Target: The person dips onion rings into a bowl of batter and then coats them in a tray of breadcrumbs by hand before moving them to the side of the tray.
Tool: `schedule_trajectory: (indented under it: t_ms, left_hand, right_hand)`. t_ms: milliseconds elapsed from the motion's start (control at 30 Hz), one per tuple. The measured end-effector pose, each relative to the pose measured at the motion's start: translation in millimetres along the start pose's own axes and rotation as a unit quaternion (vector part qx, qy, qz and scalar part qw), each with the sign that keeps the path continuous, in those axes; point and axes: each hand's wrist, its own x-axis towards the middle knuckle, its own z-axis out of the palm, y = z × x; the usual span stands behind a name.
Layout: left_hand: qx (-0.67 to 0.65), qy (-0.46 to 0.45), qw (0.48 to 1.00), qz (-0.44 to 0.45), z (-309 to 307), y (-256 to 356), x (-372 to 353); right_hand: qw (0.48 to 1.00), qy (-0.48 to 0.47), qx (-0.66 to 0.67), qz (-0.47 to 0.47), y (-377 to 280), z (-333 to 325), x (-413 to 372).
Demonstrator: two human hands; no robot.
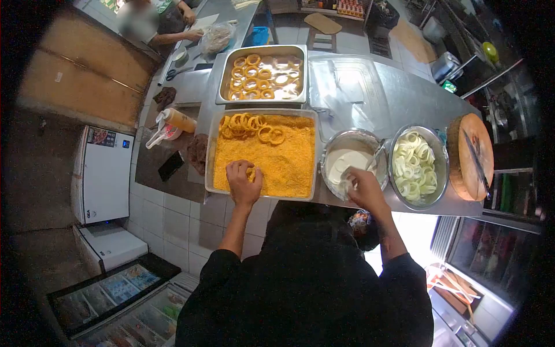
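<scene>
Left hand (244,182): palm down in the crumb tray (289,173), fingers curled over a crumbed ring (251,172) half sunk in the orange crumbs near the tray's front edge. Cannot tell whether it grips or only presses.

Right hand (363,188): at the near rim of the batter bowl (347,141), fingers closed narrow on a white battered piece (346,185), likely a ring.

Handling, by judgement: rings are light, thin and easily broken. The battered one looks wet and slippery, so best lifted by its outer edge or hooked through the hole, not squeezed. The crumbed one is drier and grips better, but its coating would rub off under pressure.

Outward: coated rings (251,127) are heaped at the crumb tray's far end. Beyond it is a steel tray (224,87) of finished rings. Right of the batter, a bowl of raw rings (413,168), then a round wooden board (471,156). All stand on the steel table (370,92). Another person (159,26) works at the far end.
</scene>
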Motion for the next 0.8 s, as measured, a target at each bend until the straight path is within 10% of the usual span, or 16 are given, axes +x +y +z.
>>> schedule_trajectory:
  t_ms: [100, 533, 633, 800]
  left_hand:
    - [-0.001, -0.005, 1.0, -0.007, -2, 2, 0]
    - [-0.01, -0.005, 1.0, -0.014, -1, -1, -3]
    - [-0.022, -0.008, 0.999, -0.022, -2, 1, 0]
    - [-0.001, -0.003, 1.0, 0.008, -2, 1, 1]
  right_hand:
    - [0.985, 0.165, -0.029, -0.048, -1, 9, 0]
    - [0.998, -0.045, 0.032, 0.038, -2, 0, 4]
    - [0.988, 0.153, -0.001, -0.033, -4, 15, 8]
    - [0.992, 0.105, -0.048, -0.05, 5, 18, 4]
